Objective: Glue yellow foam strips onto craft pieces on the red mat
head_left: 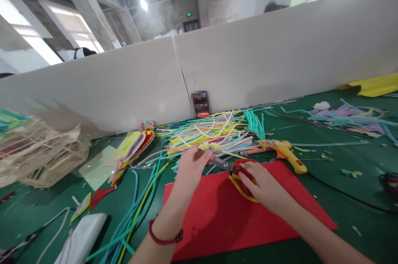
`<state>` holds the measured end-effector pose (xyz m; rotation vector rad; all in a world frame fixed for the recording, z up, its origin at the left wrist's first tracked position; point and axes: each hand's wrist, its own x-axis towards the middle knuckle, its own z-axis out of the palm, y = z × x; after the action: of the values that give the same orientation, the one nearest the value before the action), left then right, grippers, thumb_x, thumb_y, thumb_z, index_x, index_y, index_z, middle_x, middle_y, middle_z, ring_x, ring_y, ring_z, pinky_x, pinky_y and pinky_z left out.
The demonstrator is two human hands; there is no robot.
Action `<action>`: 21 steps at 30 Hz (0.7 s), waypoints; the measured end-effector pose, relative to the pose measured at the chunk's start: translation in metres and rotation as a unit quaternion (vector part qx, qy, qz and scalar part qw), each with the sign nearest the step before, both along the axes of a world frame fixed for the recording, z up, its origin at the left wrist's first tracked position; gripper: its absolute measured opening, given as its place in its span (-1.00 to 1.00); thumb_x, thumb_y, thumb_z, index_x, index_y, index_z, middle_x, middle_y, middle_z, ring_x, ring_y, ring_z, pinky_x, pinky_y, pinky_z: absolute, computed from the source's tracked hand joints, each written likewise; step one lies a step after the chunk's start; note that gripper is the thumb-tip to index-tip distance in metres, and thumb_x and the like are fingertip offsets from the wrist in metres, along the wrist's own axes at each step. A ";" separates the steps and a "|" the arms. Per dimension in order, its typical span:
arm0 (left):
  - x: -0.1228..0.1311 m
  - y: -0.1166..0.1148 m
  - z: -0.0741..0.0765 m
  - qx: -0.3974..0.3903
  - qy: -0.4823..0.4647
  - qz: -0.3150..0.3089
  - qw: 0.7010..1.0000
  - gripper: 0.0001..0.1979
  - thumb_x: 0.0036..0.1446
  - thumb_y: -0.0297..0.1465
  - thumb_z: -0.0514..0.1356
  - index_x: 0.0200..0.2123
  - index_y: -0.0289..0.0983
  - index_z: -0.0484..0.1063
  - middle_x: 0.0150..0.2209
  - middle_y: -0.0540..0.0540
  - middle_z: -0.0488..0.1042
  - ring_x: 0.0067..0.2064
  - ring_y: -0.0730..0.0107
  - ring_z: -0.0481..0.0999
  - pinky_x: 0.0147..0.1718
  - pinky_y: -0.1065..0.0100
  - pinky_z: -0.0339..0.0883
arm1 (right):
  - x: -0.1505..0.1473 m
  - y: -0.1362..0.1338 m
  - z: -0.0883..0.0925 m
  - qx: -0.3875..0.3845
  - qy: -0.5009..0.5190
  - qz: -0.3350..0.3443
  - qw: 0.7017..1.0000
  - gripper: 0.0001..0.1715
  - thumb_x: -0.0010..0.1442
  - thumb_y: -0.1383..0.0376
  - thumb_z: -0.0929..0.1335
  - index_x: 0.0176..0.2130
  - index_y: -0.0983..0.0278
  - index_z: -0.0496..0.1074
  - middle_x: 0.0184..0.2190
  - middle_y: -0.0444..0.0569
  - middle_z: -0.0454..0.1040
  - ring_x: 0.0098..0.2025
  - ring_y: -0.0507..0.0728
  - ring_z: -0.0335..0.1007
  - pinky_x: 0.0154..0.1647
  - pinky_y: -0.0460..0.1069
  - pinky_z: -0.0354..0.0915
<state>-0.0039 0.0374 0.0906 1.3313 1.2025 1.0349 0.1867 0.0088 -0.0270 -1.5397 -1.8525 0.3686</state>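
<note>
My left hand (pixel 196 162) pinches a small pale-yellow fluffy piece (pixel 209 146), which looks bent from pipe cleaner. My right hand (pixel 256 179) grips the red handles of a pair of scissors (pixel 224 165), whose grey blades point left and reach the yellow piece; whether they cut into it I cannot tell. A yellow pipe cleaner (pixel 241 191) loops below the scissors, close to my right fingers. Under both hands lies a red sheet (pixel 236 222). Just beyond them spreads a heap of coloured pipe cleaners (pixel 205 133).
A yellow hot glue gun (pixel 284 151) lies right of my hands, its black cord trailing right. At left are petal-shaped pieces with a tassel (pixel 133 148), a wooden frame model (pixel 46 156) and a white power bank-like box (pixel 82 237). A pale partition (pixel 264 56) stands behind.
</note>
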 end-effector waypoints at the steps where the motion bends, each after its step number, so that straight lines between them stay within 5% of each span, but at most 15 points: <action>1: 0.001 0.000 -0.002 -0.003 -0.003 0.000 1.000 -0.78 -0.03 -0.26 0.21 -0.35 -0.29 0.42 -0.35 -0.11 0.60 -0.33 0.26 0.57 -0.27 0.25 0.40 | 0.000 -0.001 0.002 -0.005 0.010 -0.009 1.000 -0.62 0.24 0.18 0.17 -0.19 0.28 0.49 -0.18 0.11 0.53 -0.08 0.22 0.43 -0.05 0.10 0.33; 7: 0.006 0.000 -0.012 -0.002 -0.011 -0.003 1.000 -0.79 -0.05 -0.24 0.23 -0.44 -0.29 0.41 -0.38 -0.14 0.59 -0.29 0.21 0.57 -0.25 0.24 0.40 | 0.004 0.000 0.005 -0.013 0.002 -0.052 0.999 -0.57 0.27 0.09 0.18 -0.39 0.24 0.48 -0.37 0.03 0.55 -0.28 0.18 0.46 -0.24 0.05 0.33; 13: 0.012 -0.001 -0.018 0.025 0.031 -0.025 0.999 -0.81 -0.03 -0.28 0.20 -0.42 -0.29 0.48 -0.33 -0.13 0.59 -0.26 0.23 0.54 -0.22 0.26 0.37 | 0.002 -0.002 0.024 0.111 0.075 -0.059 0.989 -0.67 0.23 0.10 0.23 -0.42 0.24 0.40 -0.43 0.00 0.45 -0.28 0.15 0.40 -0.18 0.04 0.30; 21: 0.022 -0.004 -0.038 0.024 0.089 -0.086 0.992 -0.80 0.02 -0.31 0.14 -0.51 -0.29 0.46 -0.44 -0.07 0.52 -0.36 0.31 0.46 -0.31 0.32 0.31 | -0.003 0.003 0.023 -0.082 0.312 0.012 0.947 -0.68 0.09 0.05 0.34 -0.32 0.24 0.45 -0.32 -0.03 0.52 -0.27 0.12 0.46 -0.23 -0.02 0.39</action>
<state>0.0178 0.0334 0.0530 1.5621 1.1758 0.8412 0.1837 0.0113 -0.0044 -1.2981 -1.3640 0.9239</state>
